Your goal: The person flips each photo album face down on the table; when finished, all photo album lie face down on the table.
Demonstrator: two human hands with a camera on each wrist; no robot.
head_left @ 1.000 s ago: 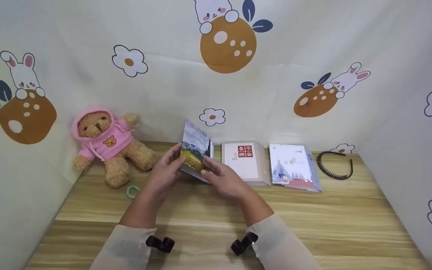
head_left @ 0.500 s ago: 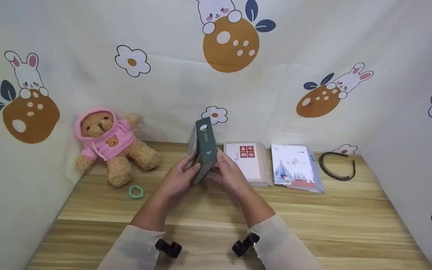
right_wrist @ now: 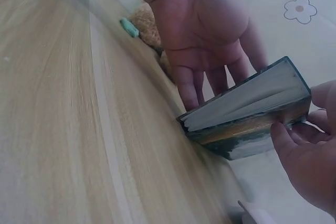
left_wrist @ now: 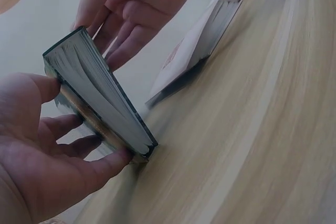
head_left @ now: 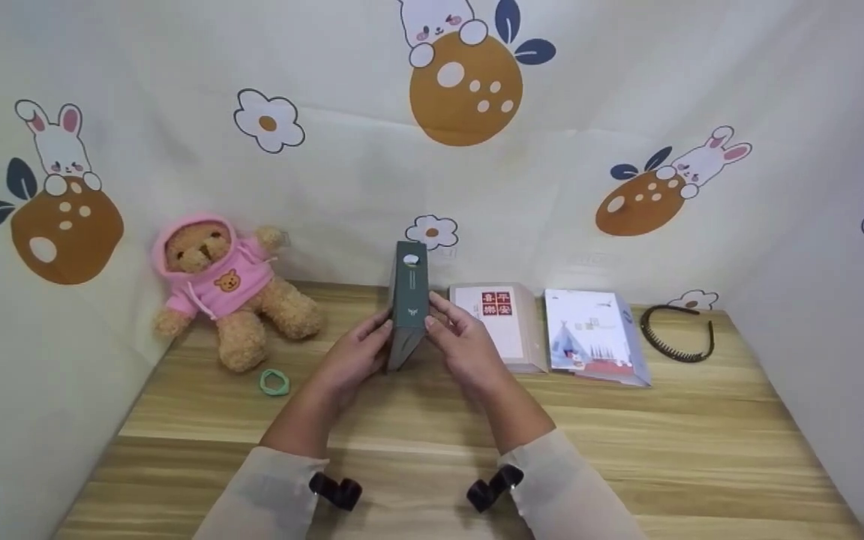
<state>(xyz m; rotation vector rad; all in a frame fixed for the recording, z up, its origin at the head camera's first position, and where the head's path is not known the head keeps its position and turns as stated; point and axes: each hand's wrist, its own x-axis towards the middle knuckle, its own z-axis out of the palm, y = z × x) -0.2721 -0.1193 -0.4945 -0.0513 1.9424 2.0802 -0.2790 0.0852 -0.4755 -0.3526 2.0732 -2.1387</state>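
Both hands hold one thick book (head_left: 412,292), its dark green spine turned up toward the head camera and its covers spreading slightly below. My left hand (head_left: 357,356) grips the left cover and my right hand (head_left: 466,345) the right cover, thumbs near the spine. The pale page edges of the book (left_wrist: 105,85) show in the left wrist view, its lower end right at the tabletop. In the right wrist view, a painted landscape covers one side of the book (right_wrist: 252,129), with the right hand's fingers (right_wrist: 286,137) against it.
Right of the hands lie a white book with red squares (head_left: 488,341) and a white book with a tent picture (head_left: 586,330). Beyond them is a toothed black headband (head_left: 646,337). A teddy bear in pink (head_left: 233,281) leans left, near a green hair tie (head_left: 264,384).
The book has turned from its painted cover facing up to its spine facing up, and shifted slightly right. Both hands have kept hold of it; the left moved rightward.
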